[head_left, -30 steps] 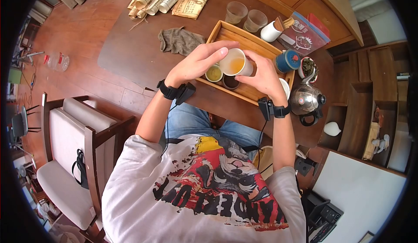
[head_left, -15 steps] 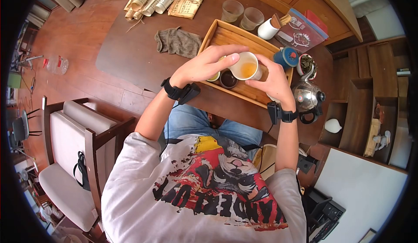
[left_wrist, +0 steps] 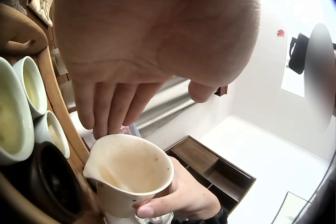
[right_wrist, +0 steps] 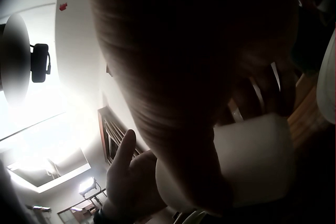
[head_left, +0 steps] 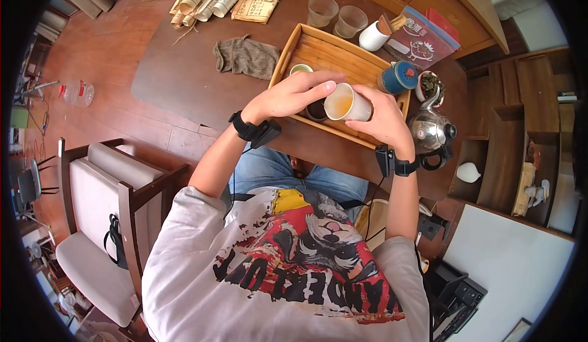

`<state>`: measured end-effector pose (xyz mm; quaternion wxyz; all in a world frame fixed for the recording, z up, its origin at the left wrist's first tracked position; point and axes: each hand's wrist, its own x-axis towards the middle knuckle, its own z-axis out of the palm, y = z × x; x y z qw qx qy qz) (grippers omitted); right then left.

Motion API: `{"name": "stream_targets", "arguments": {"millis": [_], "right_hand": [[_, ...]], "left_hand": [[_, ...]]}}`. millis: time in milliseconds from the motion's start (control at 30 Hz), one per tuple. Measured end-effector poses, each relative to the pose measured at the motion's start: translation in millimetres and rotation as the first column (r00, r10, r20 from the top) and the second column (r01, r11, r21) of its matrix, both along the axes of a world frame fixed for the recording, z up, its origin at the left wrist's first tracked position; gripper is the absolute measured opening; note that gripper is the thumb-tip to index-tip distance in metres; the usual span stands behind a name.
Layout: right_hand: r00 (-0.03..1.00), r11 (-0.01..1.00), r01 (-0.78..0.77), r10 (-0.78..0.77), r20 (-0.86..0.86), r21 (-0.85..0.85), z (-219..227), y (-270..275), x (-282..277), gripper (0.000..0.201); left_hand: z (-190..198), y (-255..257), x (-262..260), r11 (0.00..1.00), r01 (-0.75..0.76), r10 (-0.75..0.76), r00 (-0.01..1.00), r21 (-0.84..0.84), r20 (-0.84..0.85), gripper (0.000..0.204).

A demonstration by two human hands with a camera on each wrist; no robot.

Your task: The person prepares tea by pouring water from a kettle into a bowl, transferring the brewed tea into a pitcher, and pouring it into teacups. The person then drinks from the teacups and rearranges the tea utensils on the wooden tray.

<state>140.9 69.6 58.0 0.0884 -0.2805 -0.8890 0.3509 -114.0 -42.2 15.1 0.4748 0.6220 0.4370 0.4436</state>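
Observation:
My right hand (head_left: 387, 116) grips a white spouted tea pitcher (head_left: 361, 107) with thumb and fingers around its side. Amber tea shows inside, and the opening leans toward the left. Beside it, my left hand (head_left: 291, 96) is held out with fingers straight, their tips right at the rim in the left wrist view. Just below the hands, a dark cup (head_left: 315, 112) stands in the wooden tray (head_left: 324, 54). Pale green cups (left_wrist: 33, 87) with light liquid stand near it, partly hidden by my left hand in the head view.
A blue lidded pot (head_left: 399, 77), a bowl of leaves (head_left: 430, 88) and a steel kettle (head_left: 431, 131) stand right of the tray. Behind it are two glasses (head_left: 322, 11) and a white tool holder (head_left: 372, 37). A brown cloth (head_left: 245, 57) lies to its left.
The pitcher has moved right and slightly toward me in my right hand, and its opening has turned further to the left. My left hand stays beside it, fingers still straight.

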Motion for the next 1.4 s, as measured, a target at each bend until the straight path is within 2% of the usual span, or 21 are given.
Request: {"name": "stream_targets", "arguments": {"millis": [167, 633, 1400], "right_hand": [[1.000, 1.000, 0.002, -0.001, 0.022, -0.028, 0.7, -1.2, -1.3, 0.070], [0.997, 0.999, -0.019, 0.017, 0.069, 0.032, 3.9, -1.3, -4.7, 0.069], [0.996, 0.996, -0.055, 0.050, 0.070, 0.070, 2.9, -0.7, -7.6, 0.066]], "left_hand": [[0.6, -0.6, -1.0, 1.000, 0.006, -0.006, 1.000, -0.001, -0.015, 0.061], [0.0, -0.7, -5.7, 0.999, 0.013, -0.013, 1.000, -0.049, -0.003, 0.063], [-4.2, -1.8, -10.2, 0.997, 0.021, -0.021, 1.000, -0.069, 0.001, 0.065]]}}
